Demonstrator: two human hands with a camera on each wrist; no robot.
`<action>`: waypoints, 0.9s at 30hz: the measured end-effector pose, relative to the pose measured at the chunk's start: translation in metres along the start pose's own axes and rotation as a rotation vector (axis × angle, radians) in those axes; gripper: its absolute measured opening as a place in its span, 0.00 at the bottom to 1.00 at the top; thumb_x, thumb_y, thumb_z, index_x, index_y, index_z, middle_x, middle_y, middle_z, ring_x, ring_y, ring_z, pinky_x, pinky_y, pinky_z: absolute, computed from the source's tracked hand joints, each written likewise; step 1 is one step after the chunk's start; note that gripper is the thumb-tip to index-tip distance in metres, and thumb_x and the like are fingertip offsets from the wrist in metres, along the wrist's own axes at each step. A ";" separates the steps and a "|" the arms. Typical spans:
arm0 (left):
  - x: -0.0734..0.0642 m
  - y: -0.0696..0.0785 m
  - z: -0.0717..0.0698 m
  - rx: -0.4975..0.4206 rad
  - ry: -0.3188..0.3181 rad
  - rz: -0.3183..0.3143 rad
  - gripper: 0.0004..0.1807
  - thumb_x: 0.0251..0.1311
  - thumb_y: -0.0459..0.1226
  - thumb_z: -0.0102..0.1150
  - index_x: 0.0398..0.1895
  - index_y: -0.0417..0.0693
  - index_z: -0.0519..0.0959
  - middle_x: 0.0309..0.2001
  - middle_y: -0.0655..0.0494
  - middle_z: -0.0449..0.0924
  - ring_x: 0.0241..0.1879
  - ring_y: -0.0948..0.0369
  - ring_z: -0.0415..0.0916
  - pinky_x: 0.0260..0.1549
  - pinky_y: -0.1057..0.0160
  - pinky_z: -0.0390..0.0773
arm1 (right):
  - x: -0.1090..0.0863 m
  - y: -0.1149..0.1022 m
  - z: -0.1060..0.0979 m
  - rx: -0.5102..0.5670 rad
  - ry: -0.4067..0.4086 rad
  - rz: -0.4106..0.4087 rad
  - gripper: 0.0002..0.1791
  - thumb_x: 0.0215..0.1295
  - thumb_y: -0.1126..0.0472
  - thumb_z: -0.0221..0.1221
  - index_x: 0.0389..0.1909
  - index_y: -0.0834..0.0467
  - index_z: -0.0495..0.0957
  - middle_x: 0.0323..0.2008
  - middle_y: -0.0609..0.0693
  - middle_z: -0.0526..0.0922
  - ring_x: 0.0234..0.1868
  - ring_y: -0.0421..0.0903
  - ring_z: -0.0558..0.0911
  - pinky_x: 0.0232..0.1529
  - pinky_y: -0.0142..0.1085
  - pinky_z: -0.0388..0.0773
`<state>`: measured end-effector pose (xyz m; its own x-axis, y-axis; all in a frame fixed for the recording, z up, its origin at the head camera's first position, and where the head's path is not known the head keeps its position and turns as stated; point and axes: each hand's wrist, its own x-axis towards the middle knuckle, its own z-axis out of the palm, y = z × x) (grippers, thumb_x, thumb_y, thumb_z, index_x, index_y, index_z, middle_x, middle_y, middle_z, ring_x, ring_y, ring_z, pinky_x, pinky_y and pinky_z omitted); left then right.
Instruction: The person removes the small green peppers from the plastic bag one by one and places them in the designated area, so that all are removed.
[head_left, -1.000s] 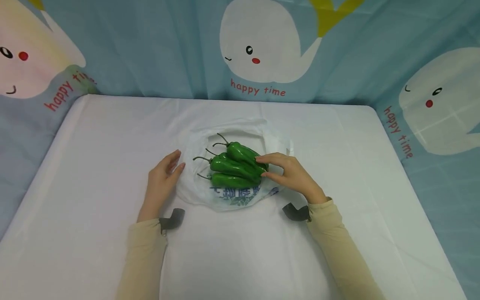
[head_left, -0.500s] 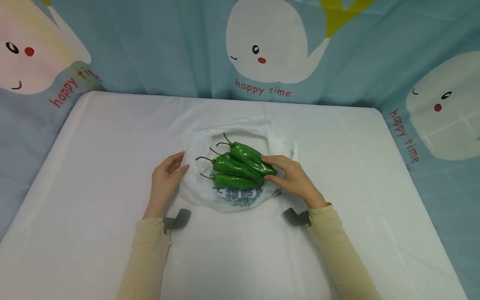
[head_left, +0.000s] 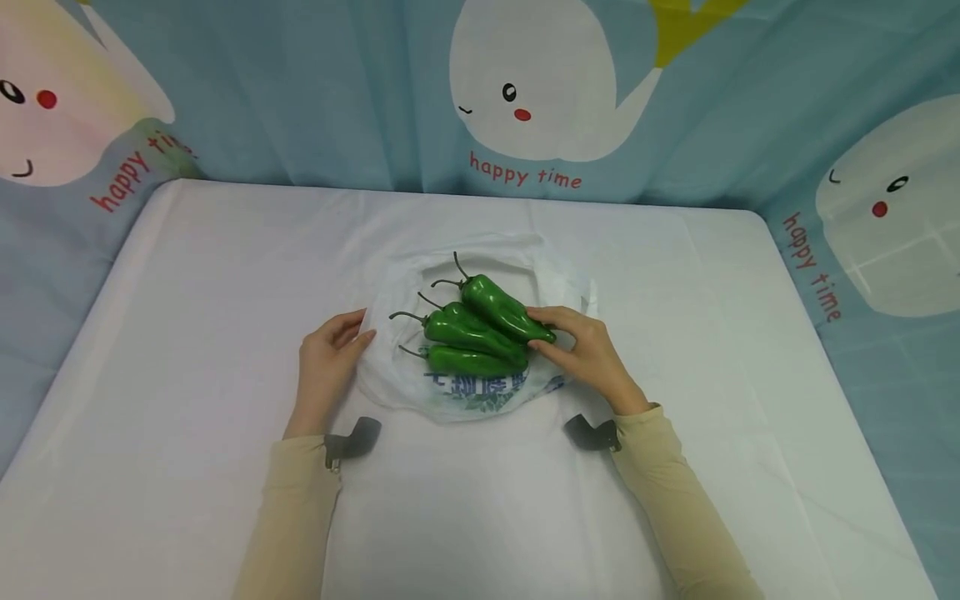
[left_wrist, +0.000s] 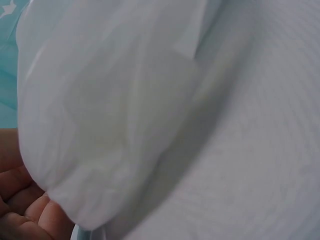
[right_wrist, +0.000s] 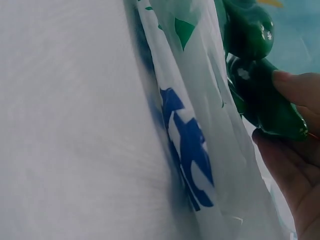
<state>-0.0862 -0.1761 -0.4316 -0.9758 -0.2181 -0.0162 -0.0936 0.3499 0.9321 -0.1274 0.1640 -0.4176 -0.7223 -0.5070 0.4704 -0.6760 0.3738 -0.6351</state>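
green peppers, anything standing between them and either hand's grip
Nothing visible at the right hand: it pinches the farthest green pepper directly near its tip. At the left hand, yes: the left side of the white plastic bag, which it holds, lies between it and the peppers.

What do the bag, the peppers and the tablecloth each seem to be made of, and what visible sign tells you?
Bag: thin plastic film, slightly shiny; it looks crumpled and translucent.
Peppers: smooth, glossy skin with bright highlights; real vegetable or moulded plastic, the look leaves that open.
Tablecloth: probably fabric, matt, with faint creases.
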 end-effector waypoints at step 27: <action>0.000 -0.001 -0.006 -0.027 0.037 0.008 0.15 0.62 0.29 0.58 0.51 0.32 0.77 0.50 0.40 0.78 0.52 0.51 0.76 0.45 0.78 0.73 | -0.001 -0.001 -0.012 0.298 0.272 0.147 0.21 0.51 0.83 0.61 0.48 0.73 0.77 0.48 0.67 0.79 0.51 0.43 0.79 0.52 0.34 0.75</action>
<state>-0.0854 -0.1820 -0.4304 -0.9684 -0.2493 0.0042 -0.0801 0.3270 0.9416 -0.1273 0.1732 -0.4104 -0.8468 -0.2265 0.4812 -0.5203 0.1658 -0.8377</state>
